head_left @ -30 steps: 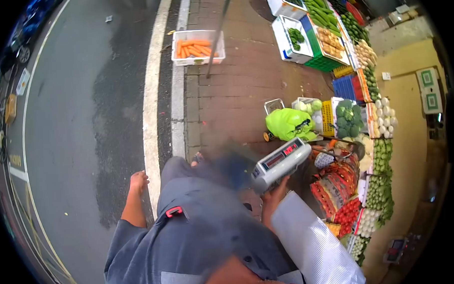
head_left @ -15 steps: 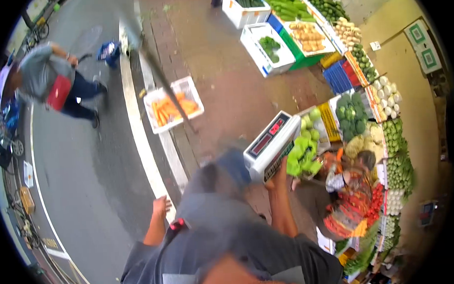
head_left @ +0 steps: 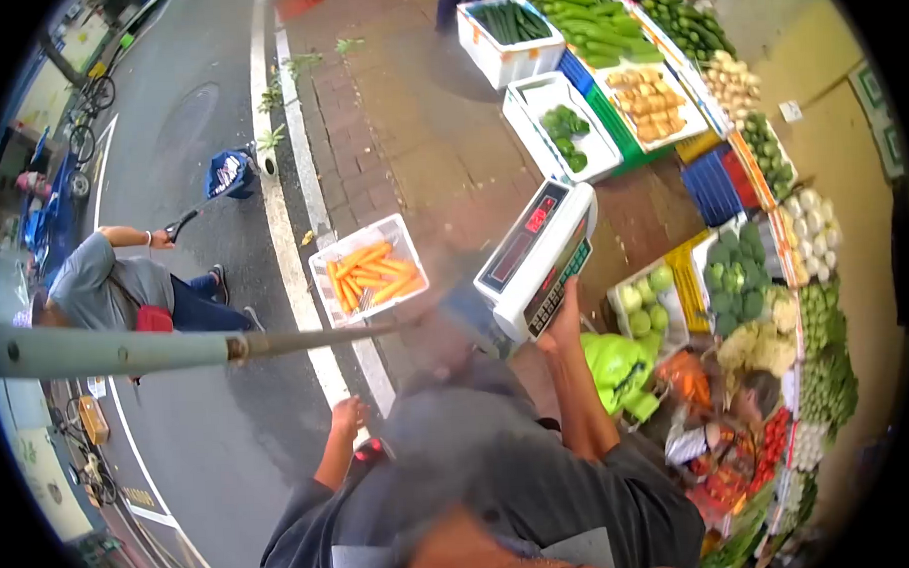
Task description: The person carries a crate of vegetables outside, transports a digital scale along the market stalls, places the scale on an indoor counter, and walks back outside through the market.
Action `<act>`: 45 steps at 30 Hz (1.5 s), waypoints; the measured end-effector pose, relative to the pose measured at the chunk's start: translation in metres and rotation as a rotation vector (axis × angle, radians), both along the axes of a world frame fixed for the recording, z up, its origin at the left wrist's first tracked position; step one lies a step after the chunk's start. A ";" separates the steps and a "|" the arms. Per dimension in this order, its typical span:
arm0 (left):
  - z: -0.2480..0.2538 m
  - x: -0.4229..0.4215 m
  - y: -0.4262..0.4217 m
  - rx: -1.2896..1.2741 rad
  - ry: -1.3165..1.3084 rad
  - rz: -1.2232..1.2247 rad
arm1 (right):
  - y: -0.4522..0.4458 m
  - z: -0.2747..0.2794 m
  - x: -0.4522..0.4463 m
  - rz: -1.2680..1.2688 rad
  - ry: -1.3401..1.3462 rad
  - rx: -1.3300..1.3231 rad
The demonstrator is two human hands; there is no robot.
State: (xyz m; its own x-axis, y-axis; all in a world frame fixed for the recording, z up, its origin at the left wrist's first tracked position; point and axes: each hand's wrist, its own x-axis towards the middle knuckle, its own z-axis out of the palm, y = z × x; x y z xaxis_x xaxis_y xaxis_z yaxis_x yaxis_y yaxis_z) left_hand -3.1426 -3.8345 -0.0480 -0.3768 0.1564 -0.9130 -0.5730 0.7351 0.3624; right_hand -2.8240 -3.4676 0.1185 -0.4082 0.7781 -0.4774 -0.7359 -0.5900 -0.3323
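My right hand (head_left: 564,325) is closed on the edge of a white electronic scale (head_left: 573,225), which is tilted, with red digits lit on its display. My left hand (head_left: 349,416) hangs over the road edge with its fingers loosely apart and nothing in it. Ahead of my body, a white crate (head_left: 329,300) of orange carrots (head_left: 374,275) rests across the kerb line. A bright green bag (head_left: 618,366) is just right of my right forearm.
Vegetable boxes (head_left: 521,121) line the right side, with broccoli (head_left: 737,279) and cauliflower. A person (head_left: 744,414) is low beside them. A grey pole (head_left: 106,348) crosses from the left. On the road, another person (head_left: 124,281) holds the handle of a blue cart (head_left: 228,176).
The view has swung, bringing the person with the cart into sight and the pole across the left. The scale stays in my right hand and now appears more upright and farther forward.
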 end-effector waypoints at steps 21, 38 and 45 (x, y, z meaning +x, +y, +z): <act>-0.044 -0.109 0.290 -0.136 0.300 -0.496 | 0.348 -0.044 -0.152 0.102 -0.245 0.029; -0.051 -0.196 0.451 -0.087 0.428 -0.777 | 0.579 -0.027 -0.313 0.123 -0.417 0.012; -0.061 -0.382 0.537 -0.090 -0.141 0.446 | 0.673 -0.026 -0.440 0.074 -0.403 0.058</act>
State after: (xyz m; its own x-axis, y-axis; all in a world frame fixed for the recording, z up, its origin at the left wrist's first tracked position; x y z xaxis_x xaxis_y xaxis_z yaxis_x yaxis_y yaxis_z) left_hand -3.5247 -3.2976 -0.1085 -0.2610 -0.0747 -0.9624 -0.8786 0.4314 0.2048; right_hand -3.2640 -2.7949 0.0925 -0.2535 0.7837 -0.5670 -0.4967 -0.6084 -0.6190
